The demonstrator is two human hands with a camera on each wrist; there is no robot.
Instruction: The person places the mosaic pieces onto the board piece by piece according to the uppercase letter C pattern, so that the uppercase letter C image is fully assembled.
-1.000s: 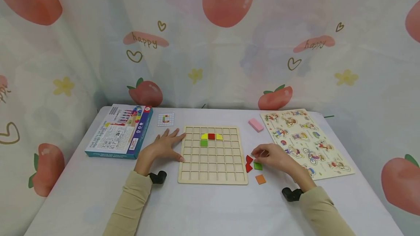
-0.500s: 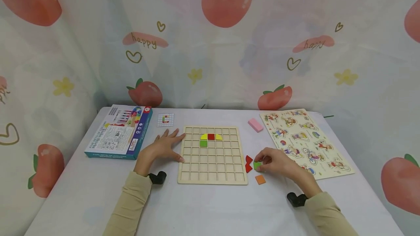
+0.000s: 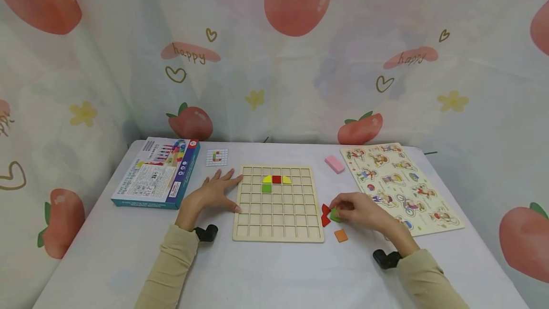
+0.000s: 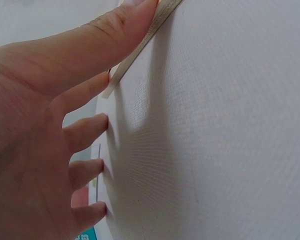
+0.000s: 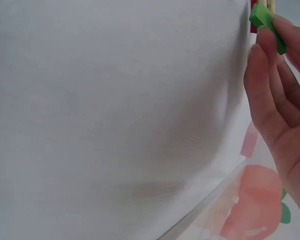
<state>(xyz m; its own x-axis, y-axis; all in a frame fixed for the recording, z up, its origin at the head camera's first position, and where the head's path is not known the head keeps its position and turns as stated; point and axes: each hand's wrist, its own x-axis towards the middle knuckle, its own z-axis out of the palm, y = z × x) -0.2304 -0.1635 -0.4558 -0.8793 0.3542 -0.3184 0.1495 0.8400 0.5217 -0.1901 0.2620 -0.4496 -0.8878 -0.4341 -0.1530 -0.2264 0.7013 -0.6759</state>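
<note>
Pinching a small green block between its fingertips, the right hand sits on the white bench just right of the wooden grid board. The block pokes out of the grip at about 9 o'clock from the hand, toward the board. In the right wrist view the block sits at the very tips of the curled fingers, with most of it showing. It is just off the bench cloth or touching it; I cannot tell which.

An orange square lies on the bench at about 7 o'clock from the right hand, near but not touching. Two red pieces lie right beside the green block, between it and the board's edge.

The left hand lies flat on the bench at 9 o'clock from the board. Its fingers are spread and straight, and it holds nothing. The thumb presses against the board's left edge.

Farther back on the board sit a red square with a yellow piece on each side and a green square below. A pink block lies at 12 o'clock from the right hand. An animal puzzle lies at 2 o'clock. A blue box and a small card lie far left.
</note>
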